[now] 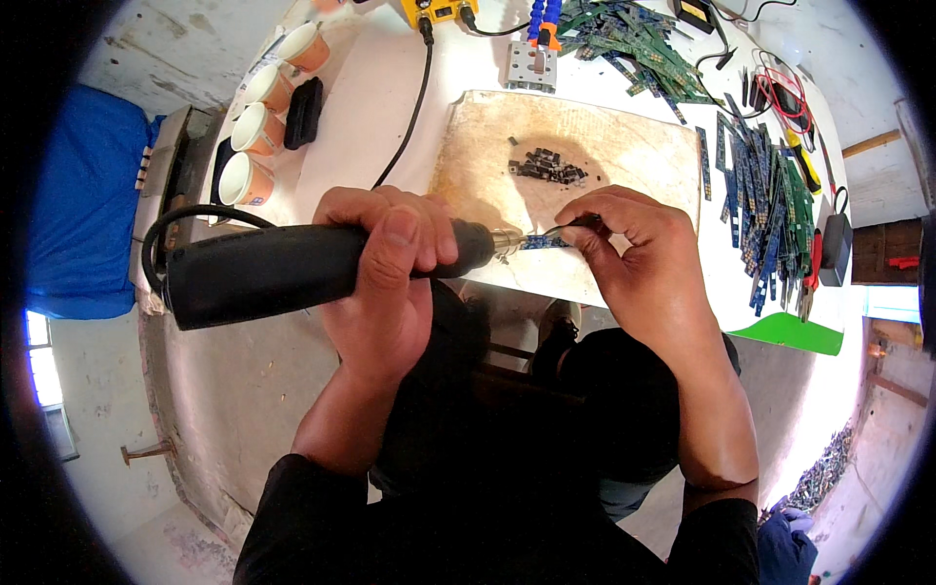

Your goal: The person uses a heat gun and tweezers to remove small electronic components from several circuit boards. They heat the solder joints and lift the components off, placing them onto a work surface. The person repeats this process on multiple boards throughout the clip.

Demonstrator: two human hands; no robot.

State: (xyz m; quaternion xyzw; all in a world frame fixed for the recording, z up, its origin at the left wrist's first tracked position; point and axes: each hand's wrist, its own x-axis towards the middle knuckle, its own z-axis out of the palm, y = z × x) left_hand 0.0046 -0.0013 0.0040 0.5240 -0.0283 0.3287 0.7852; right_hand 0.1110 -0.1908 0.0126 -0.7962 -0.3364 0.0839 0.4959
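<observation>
**Hands at the hot nozzle: a thick tool and a thin board**

Left hand [385, 255] is wrapped shut around the thick black cylindrical hot-air tool [292, 268], thumb laid along the top, near the metal nozzle [505, 241]. Right hand [634, 249] pinches slim metal tweezers [565, 227] between thumb and fingers, their tips meeting the small blue circuit strip [544, 243] held just off the nozzle, over the near edge of the worn, scorched beige work board [624, 146].

Judging by its bulk and the stiff black cable [185, 216] looping off its tail, the tool is likely the heavier item, rigid and best gripped on the rubbery barrel, well behind the metal end. The strip looks light, thin and stiff, easily cracked; an edge hold by tweezers suits it.

Small dark chips [548, 166] lie piled on the board beyond. Whether the tweezers clamp the strip or a part on it cannot be told; the fingers cover the tweezer shafts, and the strip's detail is too small to read.
</observation>
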